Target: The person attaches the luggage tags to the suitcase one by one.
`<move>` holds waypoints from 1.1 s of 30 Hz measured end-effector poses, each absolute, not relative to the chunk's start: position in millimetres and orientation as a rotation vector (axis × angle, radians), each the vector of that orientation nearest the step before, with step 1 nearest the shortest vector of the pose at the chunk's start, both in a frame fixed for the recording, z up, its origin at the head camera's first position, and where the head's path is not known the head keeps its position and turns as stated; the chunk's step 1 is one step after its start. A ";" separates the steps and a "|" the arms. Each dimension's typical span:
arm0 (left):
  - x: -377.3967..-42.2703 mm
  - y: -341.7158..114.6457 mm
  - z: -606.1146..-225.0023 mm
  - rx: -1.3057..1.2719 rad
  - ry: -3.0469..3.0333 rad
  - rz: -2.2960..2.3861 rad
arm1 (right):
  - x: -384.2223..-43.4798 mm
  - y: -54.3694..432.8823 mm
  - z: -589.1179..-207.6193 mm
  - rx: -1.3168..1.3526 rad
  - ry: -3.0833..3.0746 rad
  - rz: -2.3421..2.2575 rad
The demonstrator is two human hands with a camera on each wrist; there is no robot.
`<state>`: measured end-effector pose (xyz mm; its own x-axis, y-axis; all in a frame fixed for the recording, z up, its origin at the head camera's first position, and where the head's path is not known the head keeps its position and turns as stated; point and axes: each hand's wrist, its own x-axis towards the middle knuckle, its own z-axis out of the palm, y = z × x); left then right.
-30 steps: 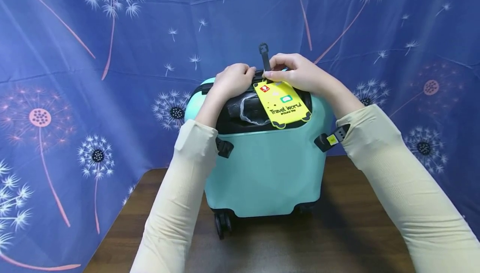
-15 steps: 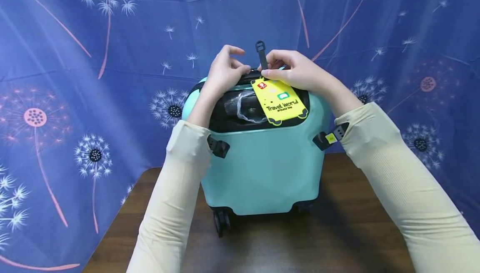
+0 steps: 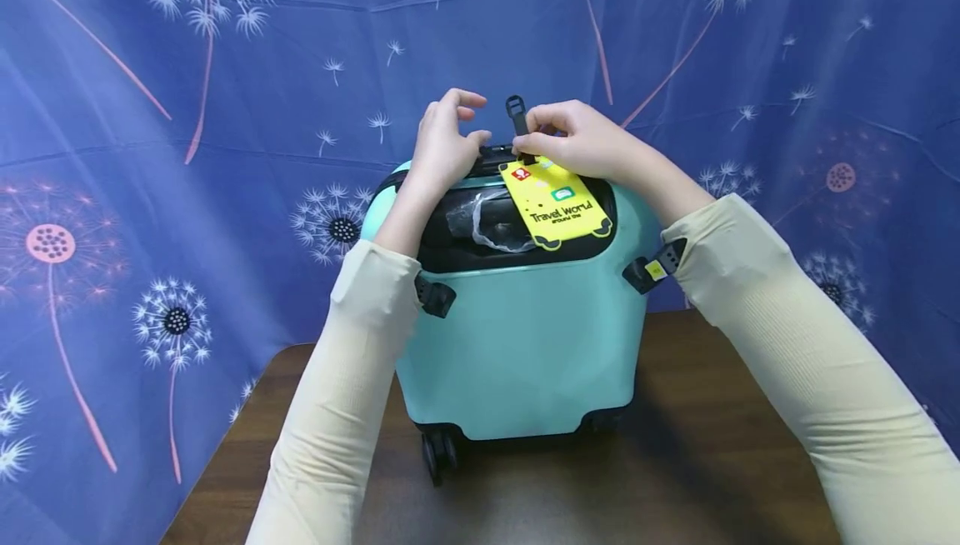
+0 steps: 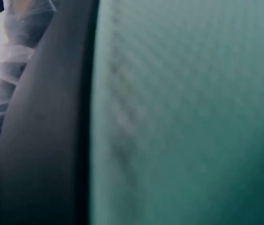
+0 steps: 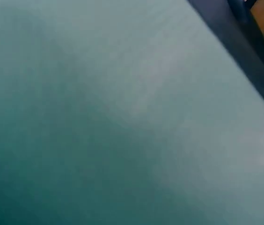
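A turquoise suitcase (image 3: pixel 517 353) stands upright in the head view, with a black recess and a carry handle (image 3: pixel 489 163) at its top. My right hand (image 3: pixel 581 141) pinches the black strap of a yellow luggage tag (image 3: pixel 561 210), whose buckle end (image 3: pixel 516 107) sticks up above the fingers. The tag hangs over the recess, its "Travel World" lettering facing me. To the left, my left hand (image 3: pixel 442 145) is beside the handle with fingers raised and apart, holding nothing visible. Close-ups of the suitcase shell (image 4: pixel 188 117) fill both wrist views; neither shows the fingers.
The suitcase's wheels (image 3: pixel 438 453) rest on a dark wooden table (image 3: pixel 510 503). A blue dandelion-patterned cloth (image 3: pixel 300 45) hangs right behind. Clear plastic film (image 3: pixel 487 224) lies in the recess. Black straps with small devices (image 3: pixel 652 268) sit at both wrists.
My left hand has come off the handle and its fingers have lifted and spread. My right hand keeps its pinch on the tag strap, shifted slightly left; the buckle end has dipped a little.
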<state>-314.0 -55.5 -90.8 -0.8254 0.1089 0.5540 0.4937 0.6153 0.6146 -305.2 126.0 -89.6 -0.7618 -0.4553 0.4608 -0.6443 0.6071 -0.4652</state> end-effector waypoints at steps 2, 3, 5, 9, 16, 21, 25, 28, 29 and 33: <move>-314.3 -53.4 -91.8 -0.470 -2.335 -1.097 | -307.9 122.1 -89.8 0.861 -2.536 0.906; -314.5 -52.9 -92.3 -0.471 -2.305 -1.136 | -308.4 120.0 -90.0 0.844 -2.532 0.913; -315.1 -52.9 -93.9 -0.477 -2.239 -1.251 | -308.5 117.1 -90.8 0.804 -2.526 0.975; -316.3 -55.1 -95.8 -0.505 -2.123 -1.524 | -304.5 117.1 -90.0 0.763 -2.564 1.104; -315.1 -58.9 -93.0 -0.541 -2.012 -1.784 | -301.6 119.7 -84.6 0.758 -2.666 1.274; -313.2 -58.4 -90.1 -0.551 -2.123 -1.762 | -302.1 118.3 -82.8 0.709 -2.614 1.441; -312.6 -57.3 -90.1 -0.556 -2.333 -1.531 | -304.3 118.2 -84.3 0.707 -2.559 1.532; -312.8 -56.5 -90.4 -0.545 -2.424 -1.414 | -306.3 119.1 -86.2 0.712 -2.542 1.541; -313.0 -56.2 -90.6 -0.537 -2.439 -1.394 | -307.0 119.4 -86.9 0.709 -2.536 1.542; -315.2 -55.8 -91.5 -0.525 -2.449 -1.425 | -310.3 119.8 -89.9 0.724 -2.489 1.500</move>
